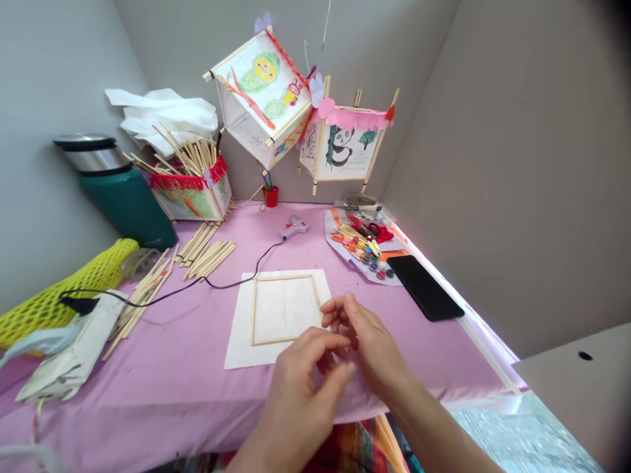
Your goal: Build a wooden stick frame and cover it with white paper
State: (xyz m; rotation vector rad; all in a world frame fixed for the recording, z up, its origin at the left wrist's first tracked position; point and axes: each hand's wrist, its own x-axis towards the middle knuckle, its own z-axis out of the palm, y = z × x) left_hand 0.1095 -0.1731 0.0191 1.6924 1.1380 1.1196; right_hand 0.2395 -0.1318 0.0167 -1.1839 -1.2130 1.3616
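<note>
My left hand (308, 378) is raised over the table's front edge, its thumb apart from the curled fingers and nothing visible between them. Close beside it, my right hand (367, 338) has loosely bent fingers and appears to hold nothing. The fingertips of both hands come close together; whether they touch I cannot tell. Just beyond them lies a white sheet of paper (239, 348). A square frame of thin wooden sticks (254, 312) rests on that sheet, and my hands hide part of the sheet's lower right corner.
A hot glue gun (294, 227) lies behind the sheet, its black cord (227, 287) running left to a power strip (73, 358). Wooden sticks (211, 259) lie at left near a teal bottle (123, 197). Paint pots (377, 266) and a phone (424, 287) are right. Paper lanterns (345, 148) hang behind.
</note>
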